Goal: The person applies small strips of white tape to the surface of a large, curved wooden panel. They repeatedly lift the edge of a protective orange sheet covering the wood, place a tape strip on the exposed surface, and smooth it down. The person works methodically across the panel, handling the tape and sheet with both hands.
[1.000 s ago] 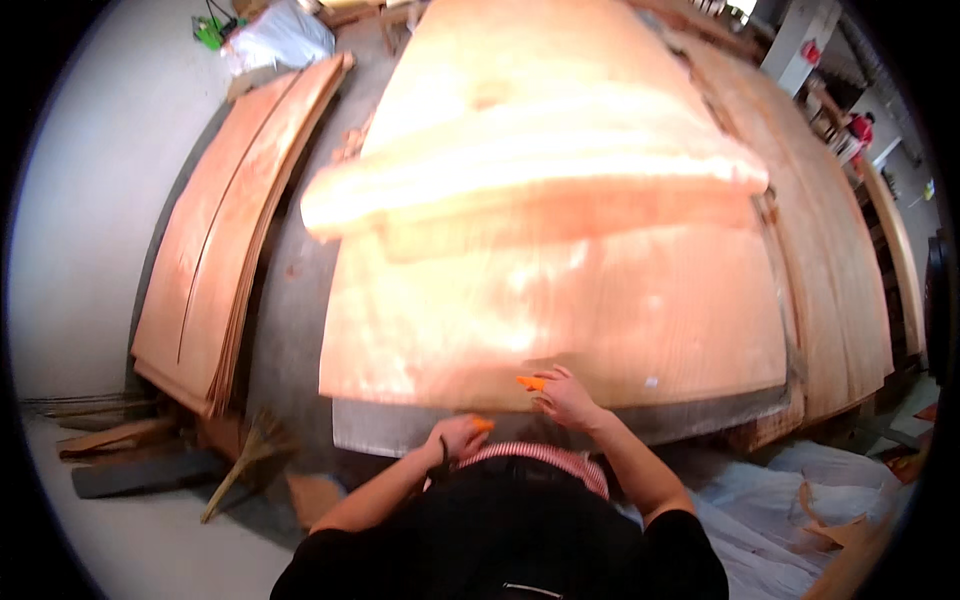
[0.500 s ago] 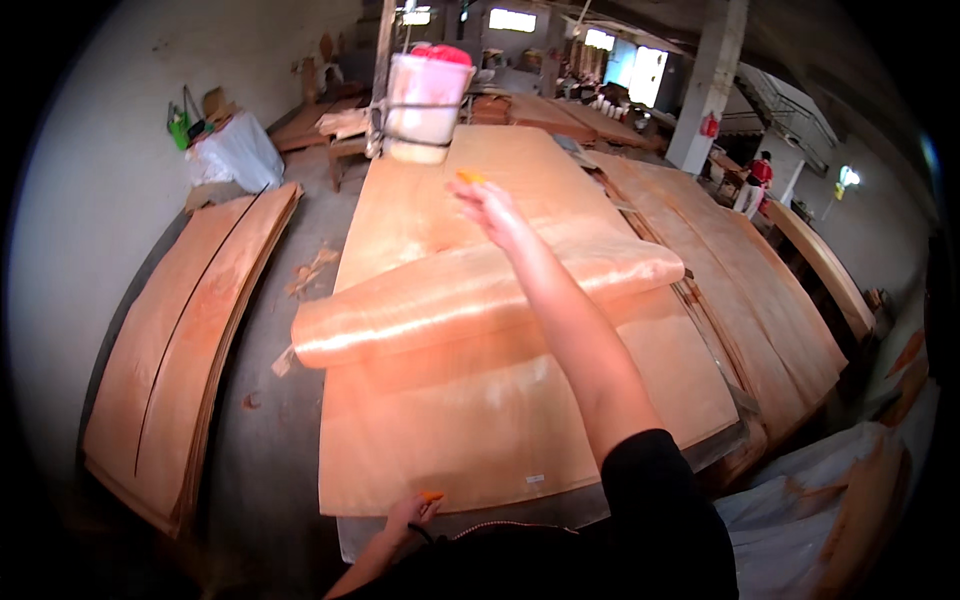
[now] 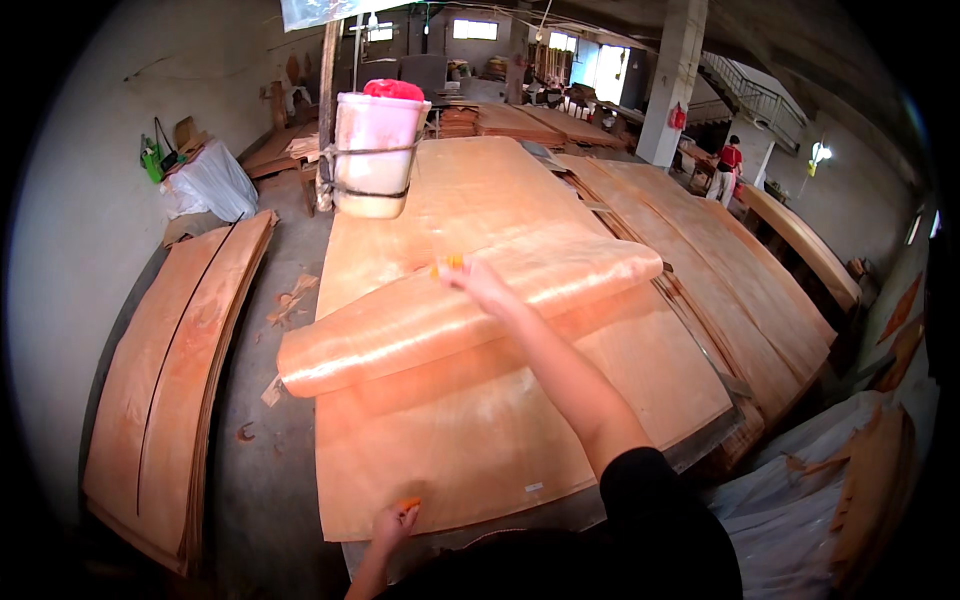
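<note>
A large thin wood veneer sheet (image 3: 430, 445) lies on the stack in front of me, its far part doubled into a rounded fold (image 3: 470, 325) across the middle. My right hand (image 3: 478, 282) is stretched over that fold, fingers curled, slightly blurred. A small orange piece (image 3: 450, 264) shows at its fingertips; whether it is held or worn I cannot tell. Low at the near left corner of the sheet, my left hand (image 3: 392, 524) is closed, with another orange piece (image 3: 408, 503) at its fingers. Beyond the fold, more veneer (image 3: 470, 190) stretches away.
A whitish bucket (image 3: 375, 160) with a red top is strapped to a post (image 3: 326, 110) beyond the fold. Veneer stacks stand left (image 3: 180, 370) and right (image 3: 700, 240). Scraps (image 3: 292, 298) litter the floor. Clear plastic (image 3: 790, 500) covers something at lower right. A person in red (image 3: 728, 170) stands far off.
My right hand has come back from near the bucket to over the fold, its fingers now more curled. The left hand stays by the near left corner. My view has shifted slightly.
</note>
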`<state>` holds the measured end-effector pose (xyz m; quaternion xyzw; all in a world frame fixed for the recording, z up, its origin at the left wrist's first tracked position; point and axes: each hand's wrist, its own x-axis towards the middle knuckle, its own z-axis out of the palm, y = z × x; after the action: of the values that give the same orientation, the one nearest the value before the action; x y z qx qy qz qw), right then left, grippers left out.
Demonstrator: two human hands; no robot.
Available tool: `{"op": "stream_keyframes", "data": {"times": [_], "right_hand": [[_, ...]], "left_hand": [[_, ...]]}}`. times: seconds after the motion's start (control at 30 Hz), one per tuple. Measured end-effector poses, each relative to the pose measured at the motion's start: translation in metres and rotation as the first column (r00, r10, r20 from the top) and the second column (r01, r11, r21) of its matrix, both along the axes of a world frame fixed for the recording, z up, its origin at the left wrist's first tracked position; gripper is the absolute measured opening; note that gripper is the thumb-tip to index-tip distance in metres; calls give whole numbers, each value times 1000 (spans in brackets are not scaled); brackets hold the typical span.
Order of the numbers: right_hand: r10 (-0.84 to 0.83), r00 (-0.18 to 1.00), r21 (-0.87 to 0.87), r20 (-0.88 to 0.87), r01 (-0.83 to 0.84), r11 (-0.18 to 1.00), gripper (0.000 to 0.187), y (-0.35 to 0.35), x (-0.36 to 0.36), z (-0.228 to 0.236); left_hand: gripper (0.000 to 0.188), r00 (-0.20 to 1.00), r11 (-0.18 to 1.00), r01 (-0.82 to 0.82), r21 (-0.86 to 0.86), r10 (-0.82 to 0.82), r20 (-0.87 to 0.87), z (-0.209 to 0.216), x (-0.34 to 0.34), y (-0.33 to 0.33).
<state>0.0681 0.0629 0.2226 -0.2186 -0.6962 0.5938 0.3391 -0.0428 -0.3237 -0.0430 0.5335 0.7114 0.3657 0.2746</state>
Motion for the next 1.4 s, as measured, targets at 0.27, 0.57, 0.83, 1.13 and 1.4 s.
{"op": "stream_keyframes", "data": {"times": [0.27,0.57,0.83,1.13,1.4], "right_hand": [[210,895,-75,393,-196,978,20,-133,70,-178],[120,772,-182,624,-6,983,21,-176,172,-277],[-561,781,-247,274,621,744,44,-113,264,-234],[-85,994,-37,-62,83,996,20,-165,102,-26],[-422,906,414,8,381,827,25,-177,87,-32]], "left_hand": [[52,987,883,22,469,56,-151,156,8,141],[29,636,866,78,493,-424,644,279,72,200],[25,678,813,72,578,-465,569,275,87,187],[30,554,938,92,334,-327,766,284,85,191],[30,385,922,-102,373,-309,869,255,83,192]]}}
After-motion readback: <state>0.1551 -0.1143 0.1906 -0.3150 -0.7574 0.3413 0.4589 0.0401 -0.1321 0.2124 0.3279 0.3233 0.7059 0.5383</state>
